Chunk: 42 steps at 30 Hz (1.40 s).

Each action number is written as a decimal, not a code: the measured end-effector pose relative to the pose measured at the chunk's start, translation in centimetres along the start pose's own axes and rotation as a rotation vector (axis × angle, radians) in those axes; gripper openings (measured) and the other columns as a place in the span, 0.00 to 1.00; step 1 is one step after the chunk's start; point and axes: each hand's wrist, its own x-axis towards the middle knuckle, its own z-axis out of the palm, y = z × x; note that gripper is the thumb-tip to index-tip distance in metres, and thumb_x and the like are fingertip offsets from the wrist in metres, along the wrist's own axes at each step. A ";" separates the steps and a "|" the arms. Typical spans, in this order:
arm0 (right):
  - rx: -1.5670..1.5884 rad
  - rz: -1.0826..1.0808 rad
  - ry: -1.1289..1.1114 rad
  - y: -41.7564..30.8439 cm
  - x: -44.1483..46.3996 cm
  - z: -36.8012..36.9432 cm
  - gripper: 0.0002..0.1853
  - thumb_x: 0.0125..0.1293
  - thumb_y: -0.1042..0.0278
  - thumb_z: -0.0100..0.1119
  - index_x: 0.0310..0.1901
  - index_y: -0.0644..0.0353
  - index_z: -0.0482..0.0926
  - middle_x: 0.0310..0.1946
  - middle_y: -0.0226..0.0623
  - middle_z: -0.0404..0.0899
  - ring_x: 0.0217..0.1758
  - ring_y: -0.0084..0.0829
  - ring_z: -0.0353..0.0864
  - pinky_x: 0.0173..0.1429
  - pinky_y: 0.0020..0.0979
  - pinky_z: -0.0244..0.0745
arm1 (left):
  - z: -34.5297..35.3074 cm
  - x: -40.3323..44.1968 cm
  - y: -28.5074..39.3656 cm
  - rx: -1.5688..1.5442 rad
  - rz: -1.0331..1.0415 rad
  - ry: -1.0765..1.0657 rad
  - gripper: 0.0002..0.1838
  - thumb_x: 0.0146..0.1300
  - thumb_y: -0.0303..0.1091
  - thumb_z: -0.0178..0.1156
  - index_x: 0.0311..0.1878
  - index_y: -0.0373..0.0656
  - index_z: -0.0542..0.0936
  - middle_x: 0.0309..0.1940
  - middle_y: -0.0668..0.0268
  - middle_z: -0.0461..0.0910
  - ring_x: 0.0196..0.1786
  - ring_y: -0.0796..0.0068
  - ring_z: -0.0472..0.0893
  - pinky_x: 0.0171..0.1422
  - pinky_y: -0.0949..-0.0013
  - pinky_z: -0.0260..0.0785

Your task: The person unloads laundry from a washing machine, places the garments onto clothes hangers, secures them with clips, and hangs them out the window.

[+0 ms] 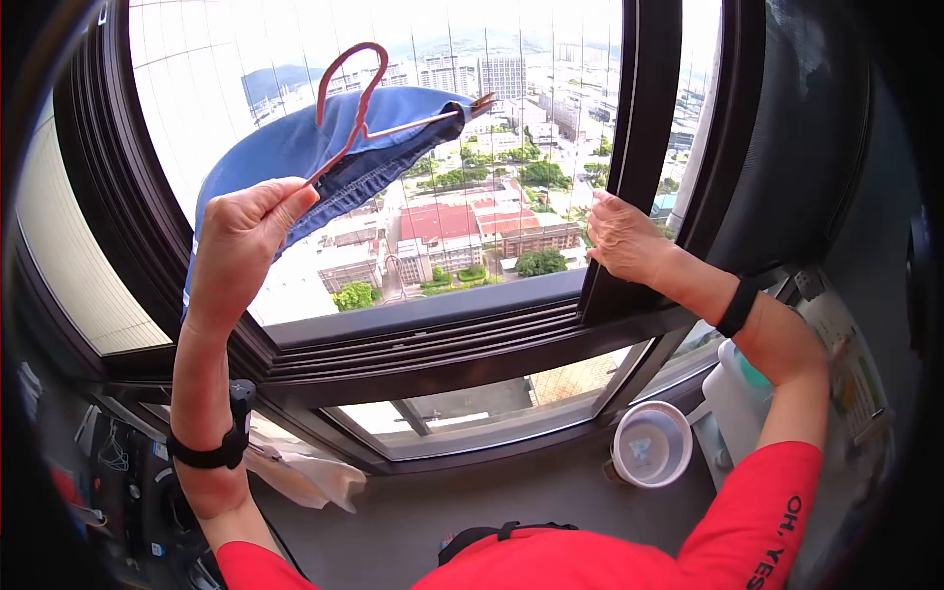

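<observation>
One red shirt (551, 566). Left hand (246, 231) pinches one hanger (352, 140), one blue garment (261, 143) on it; right hand (629, 241) grips one window sash (646, 108).

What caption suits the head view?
High above a city, left hand holds blue garment on hanger, right hand on window frame.

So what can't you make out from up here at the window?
All in the head view:
- Blue garment: its lower part is hidden behind the left hand and forearm, so I can't tell its full shape.
- Pale blue patch inside the bucket: too small to identify.
- Sleeve lettering: reads "OH, YES", but the bottom edge may cut off more.
- Distant buildings: windows too small to count.
</observation>
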 end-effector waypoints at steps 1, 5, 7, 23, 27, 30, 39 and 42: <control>0.011 -0.006 0.001 0.2 -0.3 0.3 0.23 0.66 0.48 0.41 0.34 0.58 0.82 0.36 0.36 0.79 0.53 0.34 0.70 0.71 0.40 0.43 | 0.1 0.2 0.3 0.002 0.014 -0.018 0.13 0.63 0.34 0.59 0.43 0.33 0.81 0.18 0.75 0.72 0.22 0.91 0.64 0.24 0.83 0.55; 0.009 0.001 -0.016 1.3 -2.1 1.9 0.22 0.65 0.50 0.43 0.34 0.59 0.81 0.37 0.36 0.78 0.53 0.34 0.70 0.71 0.40 0.44 | 0.7 0.5 2.3 0.048 -0.010 -0.138 0.12 0.63 0.34 0.60 0.41 0.33 0.82 0.23 0.70 0.78 0.25 0.89 0.71 0.27 0.83 0.62; 0.069 0.022 -0.174 1.7 -2.6 2.1 0.27 0.62 0.45 0.47 0.44 0.65 0.77 0.45 0.39 0.77 0.59 0.35 0.67 0.73 0.39 0.42 | 1.2 0.6 3.0 0.085 0.058 -0.121 0.12 0.63 0.34 0.59 0.41 0.34 0.82 0.23 0.68 0.79 0.26 0.87 0.73 0.29 0.83 0.65; 1.459 0.494 0.490 5.7 -0.7 -9.0 0.38 0.58 0.37 0.55 0.62 0.57 0.65 0.44 0.44 0.76 0.30 0.21 0.78 0.29 0.20 0.74 | 11.3 4.5 7.4 -0.006 0.279 -0.300 0.11 0.61 0.35 0.60 0.40 0.37 0.83 0.19 0.60 0.78 0.21 0.80 0.71 0.27 0.74 0.65; 1.680 0.557 0.498 6.7 0.5 -8.4 0.23 0.66 0.46 0.49 0.46 0.60 0.76 0.27 0.35 0.79 0.22 0.18 0.78 0.23 0.16 0.71 | 13.9 6.2 6.6 -0.204 0.251 -0.364 0.12 0.62 0.38 0.59 0.40 0.39 0.83 0.15 0.58 0.74 0.18 0.77 0.68 0.26 0.68 0.63; 1.563 0.566 0.503 7.1 0.4 -7.0 0.19 0.67 0.50 0.48 0.39 0.61 0.76 0.23 0.30 0.75 0.18 0.15 0.74 0.22 0.15 0.69 | 14.5 6.8 7.1 -0.052 0.267 -0.389 0.12 0.62 0.38 0.60 0.40 0.39 0.84 0.15 0.67 0.76 0.20 0.83 0.72 0.27 0.76 0.65; 1.542 0.893 0.342 10.0 0.8 -1.5 0.25 0.67 0.43 0.46 0.28 0.59 0.74 0.15 0.25 0.71 0.12 0.15 0.70 0.19 0.14 0.65 | 18.6 9.4 -2.3 -0.008 0.567 0.125 0.44 0.51 0.56 0.64 0.67 0.48 0.58 0.65 0.53 0.56 0.66 0.53 0.61 0.67 0.55 0.60; 1.522 0.930 0.281 10.5 1.0 -1.0 0.24 0.67 0.44 0.47 0.27 0.58 0.73 0.15 0.25 0.71 0.12 0.14 0.69 0.19 0.15 0.65 | 20.4 8.6 -6.4 0.007 0.543 0.209 0.49 0.51 0.44 0.69 0.70 0.47 0.49 0.65 0.53 0.57 0.66 0.55 0.62 0.69 0.57 0.56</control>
